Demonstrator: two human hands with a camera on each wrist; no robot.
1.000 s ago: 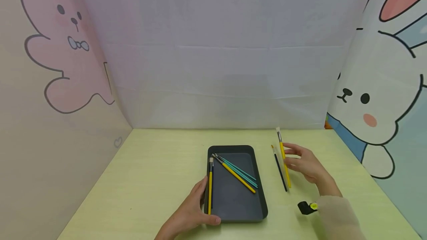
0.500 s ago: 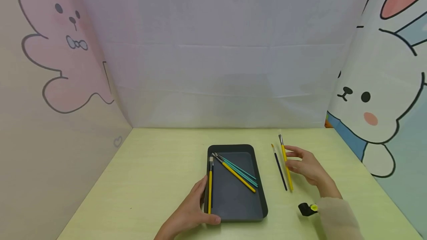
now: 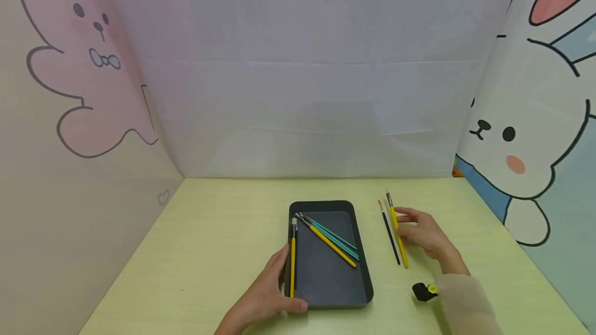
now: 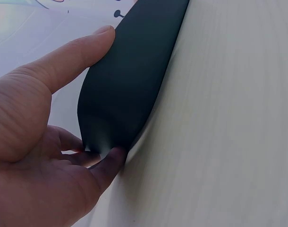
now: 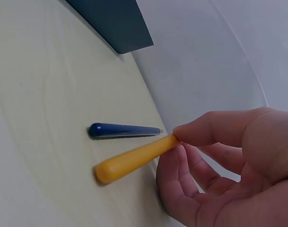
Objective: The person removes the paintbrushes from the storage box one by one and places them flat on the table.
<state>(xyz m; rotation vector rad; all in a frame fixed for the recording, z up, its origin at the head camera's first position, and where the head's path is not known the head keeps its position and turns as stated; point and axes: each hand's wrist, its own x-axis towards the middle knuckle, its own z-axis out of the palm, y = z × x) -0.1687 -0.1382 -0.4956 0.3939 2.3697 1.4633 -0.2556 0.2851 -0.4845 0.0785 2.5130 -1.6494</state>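
My right hand (image 3: 426, 233) pinches a yellow-handled paintbrush (image 3: 399, 239) between thumb and fingers, its pale bristles pointing away from me. In the right wrist view, the rounded end of the yellow handle (image 5: 130, 161) is at or just above the tabletop. Just left of it lies a dark blue paintbrush (image 3: 390, 234) with orange-brown bristles, roughly parallel. My left hand (image 3: 265, 291) grips the near left corner of a dark grey tray (image 3: 330, 293), thumb at the front rim, fingers along the left side. The left wrist view shows those fingers against the tray's outer wall (image 4: 130, 71).
Inside the tray, a yellow paintbrush (image 3: 293, 262) and a dark one lie along the left wall. Another yellow paintbrush (image 3: 332, 246) and teal-handled paintbrushes (image 3: 337, 239) lie slanted across it. A black object with a yellow spot (image 3: 422, 292) shows by the right sleeve.
My right hand has brought the yellow paintbrush slightly nearer and lower, beside the dark blue one. The left hand and tray have stayed put.
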